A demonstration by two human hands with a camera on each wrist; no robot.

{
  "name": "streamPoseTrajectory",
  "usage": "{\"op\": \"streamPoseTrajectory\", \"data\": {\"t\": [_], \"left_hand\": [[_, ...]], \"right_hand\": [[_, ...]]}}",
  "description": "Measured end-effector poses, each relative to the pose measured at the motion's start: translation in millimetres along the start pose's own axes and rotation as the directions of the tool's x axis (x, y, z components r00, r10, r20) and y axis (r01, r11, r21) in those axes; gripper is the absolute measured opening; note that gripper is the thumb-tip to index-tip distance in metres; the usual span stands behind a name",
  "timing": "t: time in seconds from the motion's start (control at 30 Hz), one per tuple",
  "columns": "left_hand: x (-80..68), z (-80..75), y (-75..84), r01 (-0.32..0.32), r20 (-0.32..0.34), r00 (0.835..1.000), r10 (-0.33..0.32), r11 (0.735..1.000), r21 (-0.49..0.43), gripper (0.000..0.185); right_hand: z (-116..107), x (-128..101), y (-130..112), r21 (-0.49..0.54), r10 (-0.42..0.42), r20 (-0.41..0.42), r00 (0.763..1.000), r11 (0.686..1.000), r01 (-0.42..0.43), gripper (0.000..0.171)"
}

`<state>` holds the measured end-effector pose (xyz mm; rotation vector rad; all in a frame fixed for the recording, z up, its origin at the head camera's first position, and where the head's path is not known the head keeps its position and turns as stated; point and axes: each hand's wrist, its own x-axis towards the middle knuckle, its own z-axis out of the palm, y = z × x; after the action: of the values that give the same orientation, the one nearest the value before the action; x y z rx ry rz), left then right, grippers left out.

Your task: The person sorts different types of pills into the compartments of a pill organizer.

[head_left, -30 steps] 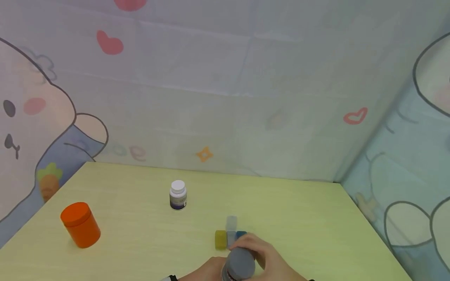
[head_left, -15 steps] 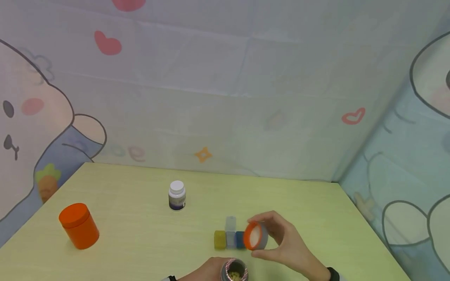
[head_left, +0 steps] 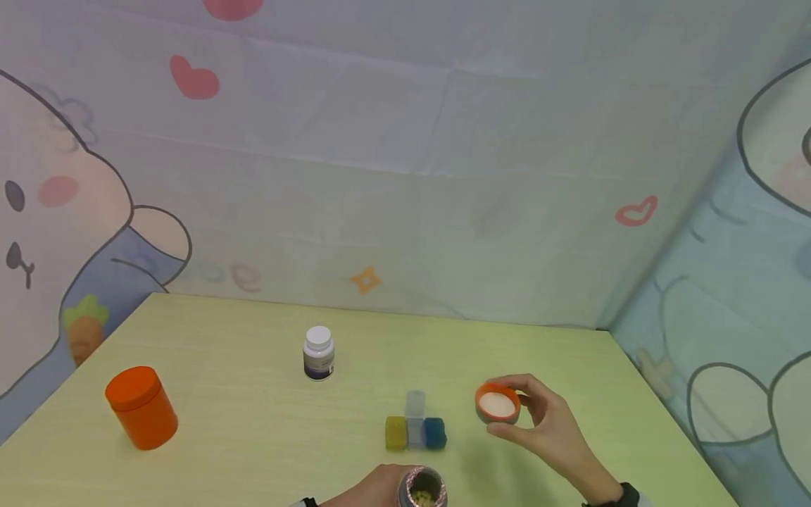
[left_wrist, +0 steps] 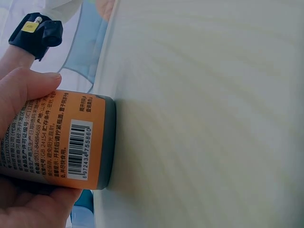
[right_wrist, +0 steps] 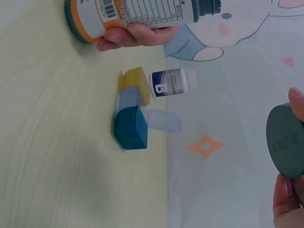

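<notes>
Rt hand (head_left: 545, 422) moved cap (head_left: 498, 403) rightward, pinching its rim; lt hand (head_left: 374, 489) grips open bottle (head_left: 422, 491): light, rigid, spillable

Probably a staged recording booth: cartoon-rabbit cloth backdrop (head_left: 405, 162) walls in a pale green wooden table (head_left: 253, 436).

Soft, even, bright light gives faint shadows on the pale counter (head_left: 253, 436), the head view is slightly hazy, and the left wrist view shows blurred wood grain.
</notes>
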<state>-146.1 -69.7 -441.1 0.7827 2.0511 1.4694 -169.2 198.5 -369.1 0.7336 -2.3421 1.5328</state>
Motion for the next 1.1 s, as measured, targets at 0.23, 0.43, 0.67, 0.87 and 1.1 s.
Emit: {"op": "streamPoseTrajectory", "data": {"t": [0.23, 0.43, 0.67, 0.87, 1.1], "left_hand": [[-1.5, -2.1, -2.6, -0.060, 0.018, 0.998, 0.060, 0.998, -0.016, 0.022], [-1.3, -2.2, -3.4, -0.074, 0.018, 0.997, 0.074, 0.997, -0.019, 0.022], [-0.4, -2.4, -5.0, -0.107, 0.033, 0.994, 0.108, 0.994, -0.014, 0.021], [-1.8, -1.6, -4.0, -0.107, 0.030, 0.994, 0.107, 0.994, -0.005, 0.021], [-2.7, -1.4, -2.9, -0.089, 0.031, 0.996, 0.089, 0.996, -0.029, 0.023]], "right_hand": [[-8.5, -4.9, 17.1, -0.146, 0.148, -0.035, 0.988, 0.978, -0.151, 0.053], [-14.8, -9.3, 30.6, -0.209, 0.277, -0.008, 0.961, 0.939, -0.272, 0.055], [-23.0, -10.9, 53.1, -0.248, 0.294, 0.100, 0.951, 0.933, -0.262, 0.052], [-28.1, -16.3, 73.2, -0.270, 0.320, 0.209, 0.924, 0.927, -0.260, 0.052], [-28.2, -20.5, 84.0, -0.285, 0.333, 0.256, 0.907, 0.923, -0.258, 0.052]]}}
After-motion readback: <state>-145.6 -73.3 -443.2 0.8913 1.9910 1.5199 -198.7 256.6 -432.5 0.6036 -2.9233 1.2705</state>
